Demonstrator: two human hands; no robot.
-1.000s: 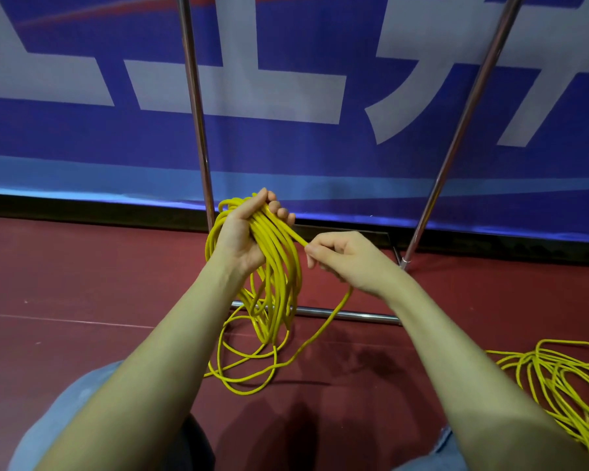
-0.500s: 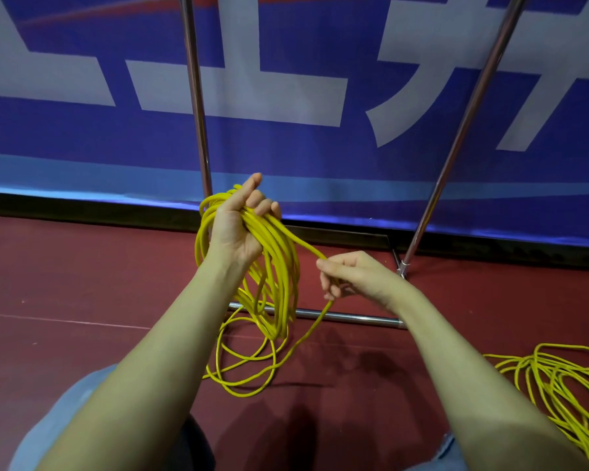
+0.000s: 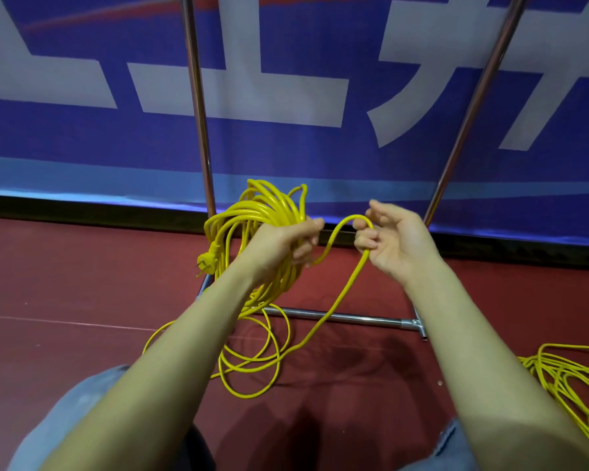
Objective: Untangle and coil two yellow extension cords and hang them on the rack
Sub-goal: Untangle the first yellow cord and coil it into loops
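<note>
Moved since half a second ago: right hand (image 3: 393,239) up and level with the left, palm turned toward the camera, a fresh bend of cord now arched over its fingers. Head view, item one: coil (image 3: 262,215), bunched, grasped in the left hand (image 3: 288,244), grip clenched round the strands, plug (image 3: 207,265) dangling at its left side. Item two: loose cord (image 3: 340,300), pinched in the right hand's curled fingers, running down and leftward to slack loops on the floor (image 3: 82,283). Free length lies right of the coil, nearer the right hand; next loop likely passes leftward. Item three: second cord (image 3: 565,375), floor, far right, untouched. Rack (image 3: 340,316) behind, nothing hung on the visible part.
</note>
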